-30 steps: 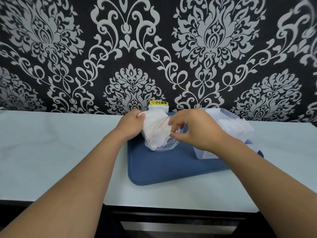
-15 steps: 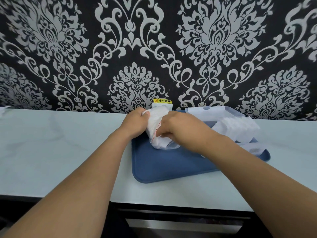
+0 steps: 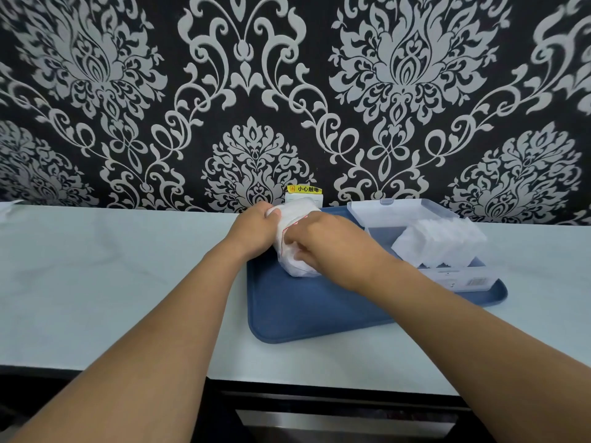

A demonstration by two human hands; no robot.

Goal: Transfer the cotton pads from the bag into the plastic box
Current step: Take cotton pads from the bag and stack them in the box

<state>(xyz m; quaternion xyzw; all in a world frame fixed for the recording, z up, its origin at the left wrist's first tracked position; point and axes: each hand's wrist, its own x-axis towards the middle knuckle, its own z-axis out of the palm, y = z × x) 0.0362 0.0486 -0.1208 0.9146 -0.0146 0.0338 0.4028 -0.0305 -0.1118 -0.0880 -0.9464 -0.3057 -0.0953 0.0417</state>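
My left hand [image 3: 256,228] grips the bag [image 3: 292,241] from its left; my right hand [image 3: 326,241] pinches inside its mouth, the box [image 3: 447,247] just right.

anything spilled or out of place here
Nothing spilled. The cotton pads in the plastic box stand well above its rim, leaning in a loose row; the bag is scrunched between both hands.

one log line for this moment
stage: emptying bag | left hand: grips bag | right hand: at bag mouth | plastic box: open, pads inside
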